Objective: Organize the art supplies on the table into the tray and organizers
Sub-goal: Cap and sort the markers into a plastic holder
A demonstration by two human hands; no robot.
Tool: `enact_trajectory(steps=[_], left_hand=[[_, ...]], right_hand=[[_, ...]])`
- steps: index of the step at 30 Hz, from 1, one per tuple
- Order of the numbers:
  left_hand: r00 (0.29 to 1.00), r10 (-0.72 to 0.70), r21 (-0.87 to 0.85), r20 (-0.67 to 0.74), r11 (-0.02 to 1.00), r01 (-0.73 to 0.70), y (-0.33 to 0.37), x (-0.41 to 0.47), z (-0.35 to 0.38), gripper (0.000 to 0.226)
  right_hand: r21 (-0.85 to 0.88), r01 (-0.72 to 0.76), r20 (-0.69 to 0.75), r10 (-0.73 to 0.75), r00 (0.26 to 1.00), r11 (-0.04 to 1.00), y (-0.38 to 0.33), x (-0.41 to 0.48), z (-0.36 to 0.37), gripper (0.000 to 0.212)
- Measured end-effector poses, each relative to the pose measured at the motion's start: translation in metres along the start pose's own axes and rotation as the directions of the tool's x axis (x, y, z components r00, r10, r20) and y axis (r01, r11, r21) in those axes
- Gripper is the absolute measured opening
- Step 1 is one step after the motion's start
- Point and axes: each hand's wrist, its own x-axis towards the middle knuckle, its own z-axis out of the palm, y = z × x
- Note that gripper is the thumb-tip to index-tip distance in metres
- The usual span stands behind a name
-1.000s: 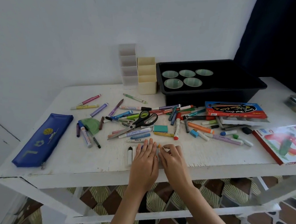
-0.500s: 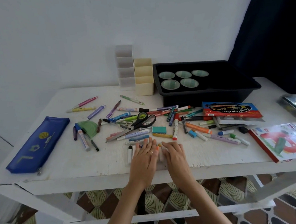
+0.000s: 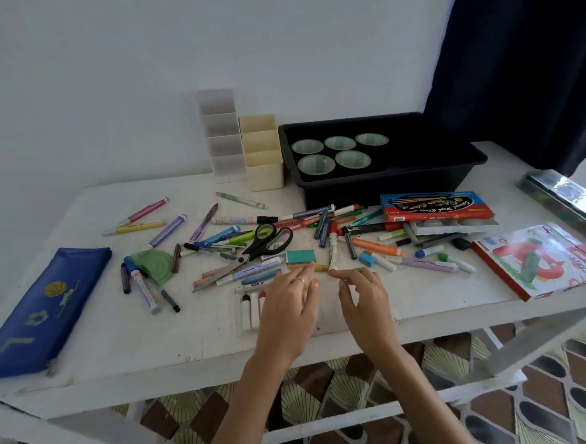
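Note:
Many markers, crayons and pens (image 3: 322,223) lie scattered across the white table (image 3: 140,332). Black-handled scissors (image 3: 266,244) and a teal eraser (image 3: 301,257) sit in the pile. At the back stand a white organizer (image 3: 218,131), a cream organizer (image 3: 263,151) and a black tray (image 3: 372,189) holding several green cups. My left hand (image 3: 289,311) lies flat over a short row of crayons (image 3: 250,308) near the front edge, its fingertips close to the eraser. My right hand (image 3: 365,301) hovers beside it, fingers spread and loosely curled, holding nothing.
A blue pencil case (image 3: 44,306) lies at the front left. A red pencil box (image 3: 436,206) and a picture-covered box (image 3: 543,261) sit on the right, with a shiny tin (image 3: 567,201) at the far right edge. A dark curtain hangs behind on the right.
My hands were pressed together over the crayon row. The right hand has since lifted and moved right, and the left hand has slid slightly forward.

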Motion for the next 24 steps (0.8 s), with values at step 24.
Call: enact_trajectory(steps=[24], left_hand=[[0.987, -0.061, 0.035, -0.148, 0.997, 0.067, 0.012, 0.165, 0.064, 0.033]], right_hand=[[-0.268, 0.143, 0.334, -0.047, 0.942, 0.953, 0.062, 0.171, -0.018, 0.045]])
